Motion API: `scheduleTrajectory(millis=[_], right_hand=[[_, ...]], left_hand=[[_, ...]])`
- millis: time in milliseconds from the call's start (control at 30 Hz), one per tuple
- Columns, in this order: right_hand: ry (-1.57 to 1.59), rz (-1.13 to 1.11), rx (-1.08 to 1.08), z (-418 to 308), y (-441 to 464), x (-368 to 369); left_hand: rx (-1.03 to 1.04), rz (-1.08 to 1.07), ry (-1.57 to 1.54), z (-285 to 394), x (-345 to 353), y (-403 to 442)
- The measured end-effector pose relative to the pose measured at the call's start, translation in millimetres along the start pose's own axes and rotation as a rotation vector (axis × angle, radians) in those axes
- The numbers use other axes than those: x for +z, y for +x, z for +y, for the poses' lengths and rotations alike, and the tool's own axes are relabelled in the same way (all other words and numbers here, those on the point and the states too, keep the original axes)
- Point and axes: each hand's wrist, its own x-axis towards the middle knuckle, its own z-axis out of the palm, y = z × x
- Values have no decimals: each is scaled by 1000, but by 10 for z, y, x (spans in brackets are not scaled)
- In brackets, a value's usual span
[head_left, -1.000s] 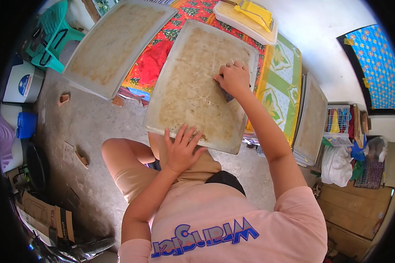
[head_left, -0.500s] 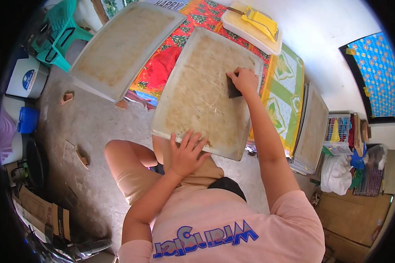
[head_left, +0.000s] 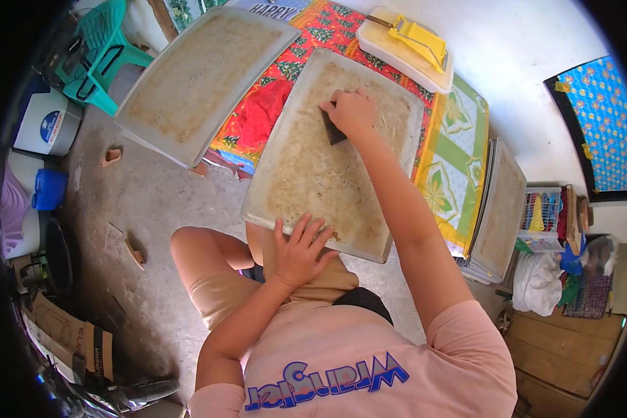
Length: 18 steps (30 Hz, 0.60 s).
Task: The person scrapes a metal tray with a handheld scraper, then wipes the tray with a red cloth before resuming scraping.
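Observation:
A large pale board [head_left: 306, 188] with brown stains slopes from the table toward my lap. My right hand [head_left: 353, 113] grips a dark, flat rectangular pad [head_left: 334, 130] and presses it on the board's upper middle. Whether the pad is sandpaper or a scraper I cannot tell. At the near edge of the board, my left hand [head_left: 301, 252] lies with fingers spread, fingertips touching the surface. Thin pale streaks mark the board around the pad.
Left of the board lies another stained board [head_left: 202, 83]. A red cloth [head_left: 265, 111] rests between them on the patterned tablecloth [head_left: 456, 111]. Behind stands a white tub [head_left: 397, 59] with a yellow tool [head_left: 419, 42] on it. Several boards [head_left: 498, 209] lean at the right.
My right hand has slid the dark pad leftward and slightly up, from the board's right side to its upper middle. My left hand stays at the near edge.

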Motion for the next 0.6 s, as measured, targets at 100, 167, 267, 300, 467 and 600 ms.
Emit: scheduleTrajectory(millis=[100, 167, 267, 300, 467, 600], right_hand=[[7, 26, -134, -208, -31, -1], [30, 7, -287, -345, -138, -77], [10, 44, -395, -394, -178, -97], [17, 48, -347, -334, -119, -83], [-14, 2, -407, -350, -121, -125], [-49, -17, -412, -362, -120, -179]], left_hand=[[4, 7, 2, -5, 7, 1], [5, 5, 0, -8, 10, -3], [4, 1, -7, -11, 6, 0], [3, 1, -9, -10, 5, 1], [1, 6, -12, 2, -16, 5], [2, 4, -10, 12, -8, 8]])
